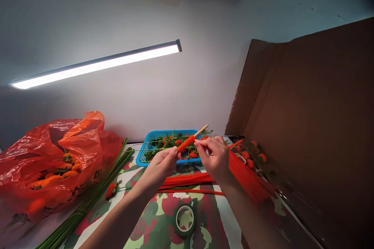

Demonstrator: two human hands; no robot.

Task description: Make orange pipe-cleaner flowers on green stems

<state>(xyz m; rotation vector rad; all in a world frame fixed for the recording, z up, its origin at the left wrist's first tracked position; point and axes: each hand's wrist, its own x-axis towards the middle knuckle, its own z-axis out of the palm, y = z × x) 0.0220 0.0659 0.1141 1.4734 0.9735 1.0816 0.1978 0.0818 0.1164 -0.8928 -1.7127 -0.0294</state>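
Observation:
A pale wooden stick (pixel 201 130) slants up to the right in front of me, with an orange pipe cleaner (pixel 186 143) coiled tightly round its lower part. My left hand (pixel 166 162) pinches the lower end of this coiled stick between thumb and fingers. At the coil's upper end, my right hand (pixel 214 155) has its fingers closed on the pipe cleaner, and an orange length sticks out to the right past the knuckles. Just behind both hands stands a blue plastic basket (pixel 140 158) holding orange pompom-like flowers with green stems. The stick's bottom tip is hidden by my left fingers.
An orange-red plastic bag (pixel 96 144) of flowers lies left, beside a bundle of green pipe cleaners (pixel 96 188). Orange pipe cleaners (pixel 245 175) lie right, near more flowers (pixel 250 163). Green tape (pixel 179 230) lies in front. A cardboard sheet (pixel 309 105) stands right.

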